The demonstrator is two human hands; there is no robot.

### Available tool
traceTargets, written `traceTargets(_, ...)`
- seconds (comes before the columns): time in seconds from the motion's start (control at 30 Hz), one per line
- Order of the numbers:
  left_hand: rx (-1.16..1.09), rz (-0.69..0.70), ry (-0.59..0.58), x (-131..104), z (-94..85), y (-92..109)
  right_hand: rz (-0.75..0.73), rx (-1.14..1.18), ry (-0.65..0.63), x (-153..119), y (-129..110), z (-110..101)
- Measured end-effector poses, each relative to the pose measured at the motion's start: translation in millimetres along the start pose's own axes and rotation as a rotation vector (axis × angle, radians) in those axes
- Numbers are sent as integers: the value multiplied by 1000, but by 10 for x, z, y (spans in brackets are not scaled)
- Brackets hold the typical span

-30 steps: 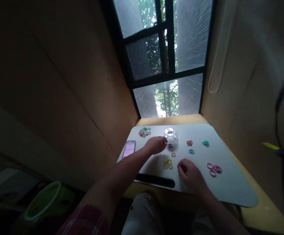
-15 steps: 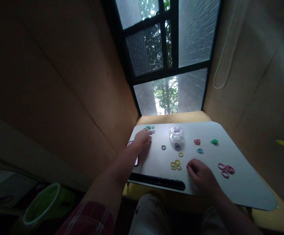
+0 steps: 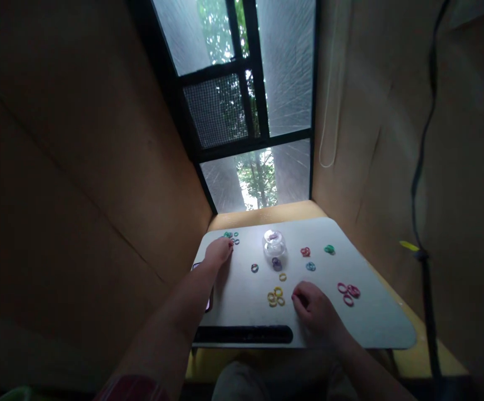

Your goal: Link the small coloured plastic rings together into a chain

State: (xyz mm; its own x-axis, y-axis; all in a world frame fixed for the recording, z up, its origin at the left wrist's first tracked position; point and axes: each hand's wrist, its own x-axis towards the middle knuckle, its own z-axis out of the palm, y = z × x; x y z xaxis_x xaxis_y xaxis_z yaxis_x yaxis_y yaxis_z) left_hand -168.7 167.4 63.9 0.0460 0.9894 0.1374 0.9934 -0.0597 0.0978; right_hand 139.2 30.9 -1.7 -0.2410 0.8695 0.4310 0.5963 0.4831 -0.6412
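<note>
My left hand [image 3: 220, 249] reaches to the far left of the white table [image 3: 242, 289]. Its fingers are bent together beside a small cluster of green and grey rings [image 3: 230, 236]; whatever they pinch is hidden. My right hand [image 3: 313, 303] rests curled near the front edge, and the inside of its grip does not show. Just left of it lie several yellow rings [image 3: 278, 292], with a single yellow ring [image 3: 282, 277] behind. A clear round jar [image 3: 274, 243] stands mid-table, with purple rings [image 3: 277, 264] at its front. A dark ring [image 3: 254, 268] lies alone to its left.
Right of the jar are red rings [image 3: 305, 252], blue rings [image 3: 311, 267], green rings [image 3: 329, 249] and pink rings [image 3: 348, 294]. A phone [image 3: 209, 301] lies partly under my left forearm. A black strip [image 3: 245, 334] runs along the front edge. A dark cable [image 3: 424, 167] hangs at right.
The view has swung right and slightly up, so everything sits further left and lower in the picture. Both hands keep nearly the same places on the table; the rings look unmoved.
</note>
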Motion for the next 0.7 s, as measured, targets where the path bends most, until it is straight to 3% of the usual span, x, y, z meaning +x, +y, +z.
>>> traceTargets(0.4,-71,-97,94,-65,-97,-149,10,1,6,-17,-51,-40)
traceTargets(0.57,-412,-195,278,-160,-202,-174,21,1,25,-22,-68,-45)
traceTargets(0.7,-602,-166,315,-348,-230,-17,20,-9,32,-30,-64,-38)
